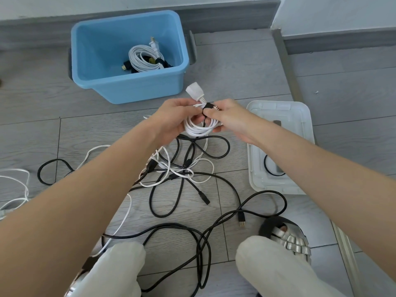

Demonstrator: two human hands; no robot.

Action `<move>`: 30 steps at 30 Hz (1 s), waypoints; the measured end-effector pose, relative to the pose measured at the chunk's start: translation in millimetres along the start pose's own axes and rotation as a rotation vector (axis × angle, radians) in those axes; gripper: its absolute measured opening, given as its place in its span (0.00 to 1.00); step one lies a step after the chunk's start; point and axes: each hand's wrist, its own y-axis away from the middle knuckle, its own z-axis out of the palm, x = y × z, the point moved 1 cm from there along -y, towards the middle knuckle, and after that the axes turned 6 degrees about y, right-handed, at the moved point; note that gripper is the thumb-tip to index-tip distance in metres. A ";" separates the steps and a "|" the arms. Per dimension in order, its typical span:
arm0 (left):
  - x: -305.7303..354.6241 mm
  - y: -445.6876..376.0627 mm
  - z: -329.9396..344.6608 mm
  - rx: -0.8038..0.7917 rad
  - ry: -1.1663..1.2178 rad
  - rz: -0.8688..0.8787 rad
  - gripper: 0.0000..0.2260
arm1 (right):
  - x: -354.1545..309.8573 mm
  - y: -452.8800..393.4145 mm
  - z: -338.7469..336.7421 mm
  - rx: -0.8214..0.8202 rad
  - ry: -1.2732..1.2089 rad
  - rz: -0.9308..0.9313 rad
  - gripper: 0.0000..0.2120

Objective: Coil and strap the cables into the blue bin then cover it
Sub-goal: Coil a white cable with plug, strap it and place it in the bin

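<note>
Both hands hold a coiled white power cable (198, 128) above the floor, its white plug (194, 91) sticking up toward the blue bin (130, 86). My left hand (174, 118) grips the coil's left side. My right hand (230, 118) pinches a black strap (207, 107) wrapped round the coil's top. Inside the bin lie a coiled white cable (143, 57) and a black cable (126, 66). The clear lid (300, 116) lies upside down on the floor to the right, partly under my right forearm.
Several loose black and white cables (182, 168) tangle on the grey floor below my hands. A black USB plug (241, 219) lies near my right foot in a silver sandal (291, 241). More white cable (17, 189) sits at the far left. A wall runs behind the bin.
</note>
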 end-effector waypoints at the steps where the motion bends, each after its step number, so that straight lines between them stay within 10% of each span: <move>1: -0.1 1.2 -0.1 -0.021 0.031 -0.028 0.04 | 0.5 -2.7 -0.7 0.040 0.130 -0.032 0.09; 5: -2.5 2.4 3.8 0.043 0.042 -0.078 0.04 | -2.7 -1.9 4.5 0.123 0.405 -0.143 0.10; 13: 9.9 5.9 -5.3 0.082 -0.063 -0.024 0.03 | -4.1 10.2 2.3 -0.107 -0.382 0.044 0.05; 20: 14.9 10.2 -22.8 0.130 -0.012 0.115 0.04 | -22.4 -1.6 23.6 -0.038 -0.479 0.062 0.08; 27: 28.4 28.2 -63.0 0.157 0.049 0.182 0.05 | -64.0 -24.0 33.7 0.068 0.470 -0.251 0.09; 30: 42.4 33.6 -75.1 0.174 0.080 0.263 0.05 | -89.7 -33.8 39.8 0.178 0.520 -0.280 0.11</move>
